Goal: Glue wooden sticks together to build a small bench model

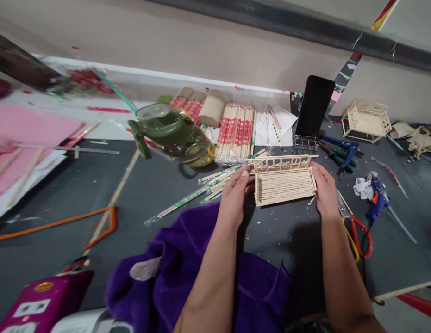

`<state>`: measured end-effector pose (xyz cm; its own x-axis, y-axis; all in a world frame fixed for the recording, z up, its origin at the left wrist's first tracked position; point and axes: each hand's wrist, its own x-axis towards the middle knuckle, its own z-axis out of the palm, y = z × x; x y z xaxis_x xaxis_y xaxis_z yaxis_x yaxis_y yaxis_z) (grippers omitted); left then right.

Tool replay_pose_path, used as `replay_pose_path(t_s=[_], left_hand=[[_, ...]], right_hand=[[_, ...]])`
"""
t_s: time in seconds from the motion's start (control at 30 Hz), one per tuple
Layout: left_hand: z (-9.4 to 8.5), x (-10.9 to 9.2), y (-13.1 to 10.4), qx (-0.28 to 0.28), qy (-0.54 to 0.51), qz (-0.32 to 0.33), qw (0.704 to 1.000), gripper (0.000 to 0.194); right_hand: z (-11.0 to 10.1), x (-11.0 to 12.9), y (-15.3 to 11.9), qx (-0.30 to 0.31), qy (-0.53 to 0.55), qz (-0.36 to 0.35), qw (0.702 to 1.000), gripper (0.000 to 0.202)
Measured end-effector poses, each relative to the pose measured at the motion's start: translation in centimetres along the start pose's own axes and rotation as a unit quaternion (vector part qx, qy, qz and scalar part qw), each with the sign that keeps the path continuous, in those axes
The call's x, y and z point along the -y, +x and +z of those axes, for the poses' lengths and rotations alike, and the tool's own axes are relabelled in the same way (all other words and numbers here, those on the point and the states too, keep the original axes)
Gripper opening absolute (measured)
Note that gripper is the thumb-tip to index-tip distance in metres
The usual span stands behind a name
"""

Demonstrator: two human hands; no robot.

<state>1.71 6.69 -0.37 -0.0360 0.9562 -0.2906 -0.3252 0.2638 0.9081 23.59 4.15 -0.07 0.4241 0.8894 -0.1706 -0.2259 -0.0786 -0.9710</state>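
A small bench-like model (284, 184) built from pale wooden sticks, with a railed back, is held just above the dark table (159, 185). My left hand (235, 194) grips its left end and my right hand (322, 188) grips its right end. Loose wrapped chopsticks (201, 190) lie on the table just left of my left hand. A purple cloth (187, 273) lies under my left forearm.
A green glass teapot (173, 134) and a pack of chopsticks (236, 132) sit behind the model. A black phone (314, 113) stands in a wire holder. Right of it are blue pliers (343, 152), a blue glue gun (377, 196), red-handled scissors (359, 233) and another stick model (367, 120).
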Motion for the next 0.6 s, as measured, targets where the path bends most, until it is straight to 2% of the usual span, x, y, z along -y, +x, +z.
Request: replay_pose_path(t_s=[0.17,0.4,0.6], left_hand=[[0.07,-0.22,-0.06,0.001,-0.007,-0.003,1.000,0.053],[-0.18,0.08,0.04,0.002,-0.012,0.001,1.000,0.047],[-0.31,0.29,0.18,0.008,-0.010,0.005,1.000,0.050]], right_hand=[[-0.03,0.15,0.00,-0.002,0.002,0.008,1.000,0.041],[-0.23,0.23,0.33,-0.029,0.011,0.038,0.999,0.065],[-0.15,0.05,0.65,-0.041,0.012,0.038,0.998,0.066]])
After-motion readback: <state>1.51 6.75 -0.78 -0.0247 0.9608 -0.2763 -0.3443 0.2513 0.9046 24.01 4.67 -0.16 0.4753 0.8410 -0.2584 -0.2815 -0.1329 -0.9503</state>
